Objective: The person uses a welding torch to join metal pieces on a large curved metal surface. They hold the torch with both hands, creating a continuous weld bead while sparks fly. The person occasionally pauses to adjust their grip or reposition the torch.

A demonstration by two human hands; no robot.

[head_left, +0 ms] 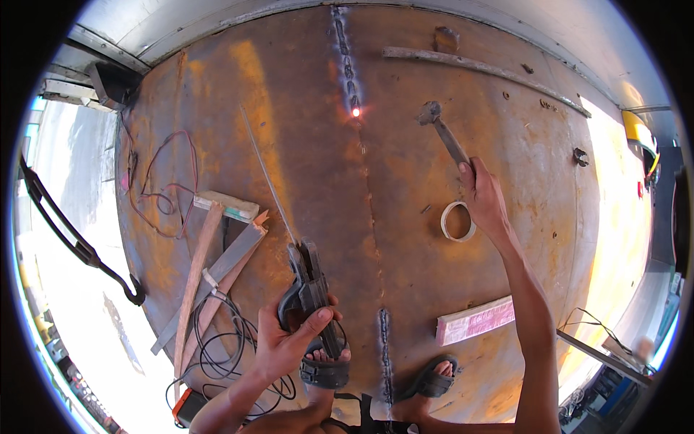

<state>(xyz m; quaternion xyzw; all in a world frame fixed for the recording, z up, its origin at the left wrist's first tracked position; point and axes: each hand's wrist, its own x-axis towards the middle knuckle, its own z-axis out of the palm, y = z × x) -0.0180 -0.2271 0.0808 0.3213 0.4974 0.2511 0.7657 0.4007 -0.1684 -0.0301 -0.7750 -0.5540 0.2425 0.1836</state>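
My left hand point(293, 336) is wrapped round a black electrode holder point(311, 286), which has a long thin welding rod point(264, 166) clamped in its jaws and slanting up and away to the left. In my right hand point(483, 192) is a hammer point(452, 141), gripped by its flat handle, its head raised toward the far side. Between the two, a seam runs along the rusty steel plate point(311, 145). A dark weld bead point(345, 54) covers the seam's far stretch and ends in a glowing red-white spot point(356, 112). Another bead point(386, 354) lies near my sandalled feet.
Wooden strips point(195, 282), a block point(228, 205) and coiled black cable point(231, 340) lie at left, with thin red wire point(195, 173) beyond. At right are a tape-like ring point(458, 221), a pink-white box point(473, 322) and a long metal bar point(484, 66). A black hooked strap point(87, 249) hangs far left.
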